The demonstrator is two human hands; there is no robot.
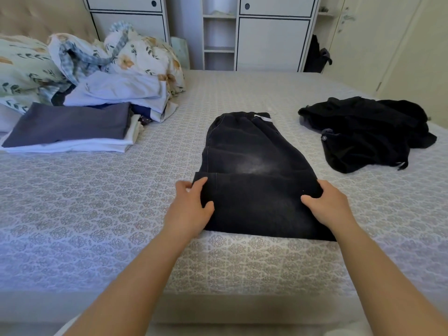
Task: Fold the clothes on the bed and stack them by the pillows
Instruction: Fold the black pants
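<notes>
Dark washed jeans (254, 151) lie flat on the bed (97, 202), their near part folded over into a doubled layer. My left hand (191, 207) grips the left edge of that folded layer, thumb on top. At the right edge, my right hand (327, 204) grips the same layer. A stack of folded clothes (72, 127), dark blue on top of white, sits at the left next to the floral pillows (21, 69). A crumpled black garment (371, 132) lies at the right of the bed.
A bunched floral duvet (135, 54) and folded pale sheets (116, 90) lie behind the stack. White cupboards (271, 40) stand beyond the bed. A dark bag (317, 57) hangs near the cream door (363, 44). The bed's near edge runs below my forearms.
</notes>
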